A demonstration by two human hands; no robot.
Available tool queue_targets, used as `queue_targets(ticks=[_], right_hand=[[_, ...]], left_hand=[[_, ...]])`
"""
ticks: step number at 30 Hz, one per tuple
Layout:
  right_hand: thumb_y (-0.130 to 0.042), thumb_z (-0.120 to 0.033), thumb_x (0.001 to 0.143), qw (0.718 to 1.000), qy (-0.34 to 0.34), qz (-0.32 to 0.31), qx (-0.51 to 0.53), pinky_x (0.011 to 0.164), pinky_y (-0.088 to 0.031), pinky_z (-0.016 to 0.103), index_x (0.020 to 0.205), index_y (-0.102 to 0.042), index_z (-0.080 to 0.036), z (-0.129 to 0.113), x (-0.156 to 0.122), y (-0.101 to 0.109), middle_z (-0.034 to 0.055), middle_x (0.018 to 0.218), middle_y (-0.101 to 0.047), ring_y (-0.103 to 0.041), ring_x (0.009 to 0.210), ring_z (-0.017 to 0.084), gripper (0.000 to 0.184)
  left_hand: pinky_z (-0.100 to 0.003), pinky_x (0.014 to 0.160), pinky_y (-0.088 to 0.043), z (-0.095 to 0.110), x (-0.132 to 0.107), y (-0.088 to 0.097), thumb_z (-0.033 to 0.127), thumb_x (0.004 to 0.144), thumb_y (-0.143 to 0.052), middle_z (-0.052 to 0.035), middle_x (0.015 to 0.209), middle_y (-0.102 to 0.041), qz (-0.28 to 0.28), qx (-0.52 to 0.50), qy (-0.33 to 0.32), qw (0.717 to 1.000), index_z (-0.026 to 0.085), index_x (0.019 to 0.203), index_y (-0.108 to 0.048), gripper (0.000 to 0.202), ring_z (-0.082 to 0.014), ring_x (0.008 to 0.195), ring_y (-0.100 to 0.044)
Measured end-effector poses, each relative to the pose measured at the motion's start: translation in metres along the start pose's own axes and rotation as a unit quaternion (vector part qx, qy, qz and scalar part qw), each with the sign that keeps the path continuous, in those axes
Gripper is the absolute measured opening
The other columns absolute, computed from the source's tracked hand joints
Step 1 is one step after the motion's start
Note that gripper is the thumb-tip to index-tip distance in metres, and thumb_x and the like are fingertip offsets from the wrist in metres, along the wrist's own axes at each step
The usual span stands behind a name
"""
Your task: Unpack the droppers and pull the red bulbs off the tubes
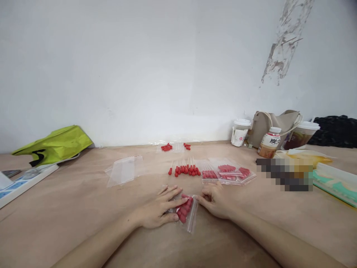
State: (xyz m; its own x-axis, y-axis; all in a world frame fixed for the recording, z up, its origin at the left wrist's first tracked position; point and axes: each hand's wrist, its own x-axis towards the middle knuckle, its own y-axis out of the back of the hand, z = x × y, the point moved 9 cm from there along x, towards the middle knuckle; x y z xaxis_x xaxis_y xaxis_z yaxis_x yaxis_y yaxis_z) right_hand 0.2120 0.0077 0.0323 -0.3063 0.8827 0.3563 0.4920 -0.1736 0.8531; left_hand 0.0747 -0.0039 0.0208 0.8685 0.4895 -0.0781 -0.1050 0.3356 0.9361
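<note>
A small clear zip bag (190,223) with several red-tipped sticks inside lies on the table in front of me. My left hand (158,208) rests flat on the bag, fingers spread, its index finger and thumb over the red tips (184,213). At the bag's upper right corner, the thumb and curled fingers of my right hand (216,200) close on the edge of the plastic. Just beyond my hands, loose red-tipped sticks (184,169) lie in a row with their tips toward me. Filled zip bags (209,175) overlap to the right of that row.
Flat clear bags (125,171) lie to the left. More red pieces (166,147) sit on plastic by the wall. A power strip (28,184) and yellow-green bag (61,143) are at left; a lidded cup (240,133), bottle (269,143) and green-and-white packet (334,184) at right.
</note>
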Motion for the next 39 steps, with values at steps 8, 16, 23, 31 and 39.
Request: queue_targets(ticks=[8, 16, 23, 31, 39], right_hand=[[-0.056, -0.037, 0.075, 0.992, -0.035, 0.006, 0.125, 0.06, -0.034, 0.024, 0.074, -0.062, -0.019, 0.012, 0.001, -0.008, 0.0005, 0.069, -0.061, -0.05, 0.063, 0.012, 0.02], [-0.061, -0.035, 0.069, 0.976, -0.108, -0.004, 0.186, 0.046, -0.031, 0.018, 0.061, -0.052, -0.015, 0.024, -0.002, -0.024, -0.0016, 0.056, -0.055, -0.044, 0.05, 0.008, 0.023], [-0.06, -0.034, 0.069, 0.972, -0.111, -0.058, 0.197, 0.046, -0.03, 0.018, 0.066, -0.06, -0.015, 0.015, -0.008, -0.025, -0.0009, 0.058, -0.058, -0.045, 0.05, 0.008, 0.019], [-0.055, -0.028, 0.071, 0.968, -0.147, -0.017, 0.204, 0.046, -0.03, 0.019, 0.065, -0.058, -0.014, 0.02, -0.007, -0.025, -0.0018, 0.053, -0.052, -0.042, 0.049, 0.008, 0.016], [-0.048, -0.015, 0.074, 0.981, 0.009, -0.03, 0.191, 0.066, -0.037, 0.024, 0.076, -0.064, -0.019, -0.004, -0.003, -0.018, 0.0004, 0.073, -0.061, -0.05, 0.07, 0.013, 0.017]], left_hand=[[-0.06, 0.1, -0.007, 0.009, -0.008, -0.016, 0.056, 0.086, -0.023, -0.0147, 0.144, -0.001, 0.062, -0.026, 0.188, 0.98, 0.019, 0.139, -0.009, 0.066, -0.0321, 0.13, 0.007], [-0.043, 0.103, -0.026, 0.002, 0.016, 0.006, 0.044, 0.087, -0.034, -0.0119, 0.137, -0.034, 0.155, 0.005, 0.082, 0.984, 0.019, 0.128, -0.04, 0.048, -0.0239, 0.129, -0.023], [-0.048, 0.105, -0.019, 0.002, 0.013, 0.001, 0.052, 0.085, -0.031, -0.0102, 0.138, -0.033, 0.143, 0.054, 0.065, 0.986, 0.022, 0.133, -0.03, 0.056, -0.0261, 0.13, -0.02], [-0.056, 0.103, -0.008, 0.001, 0.007, 0.001, 0.071, 0.058, -0.053, -0.0131, 0.143, -0.017, 0.112, 0.088, 0.018, 0.99, 0.02, 0.139, -0.008, 0.105, -0.0347, 0.131, -0.007], [-0.031, 0.09, -0.041, 0.019, 0.022, 0.027, 0.022, 0.089, -0.034, -0.0072, 0.117, -0.051, 0.248, 0.011, -0.042, 0.968, 0.023, 0.117, -0.051, 0.033, -0.0161, 0.106, -0.049]])
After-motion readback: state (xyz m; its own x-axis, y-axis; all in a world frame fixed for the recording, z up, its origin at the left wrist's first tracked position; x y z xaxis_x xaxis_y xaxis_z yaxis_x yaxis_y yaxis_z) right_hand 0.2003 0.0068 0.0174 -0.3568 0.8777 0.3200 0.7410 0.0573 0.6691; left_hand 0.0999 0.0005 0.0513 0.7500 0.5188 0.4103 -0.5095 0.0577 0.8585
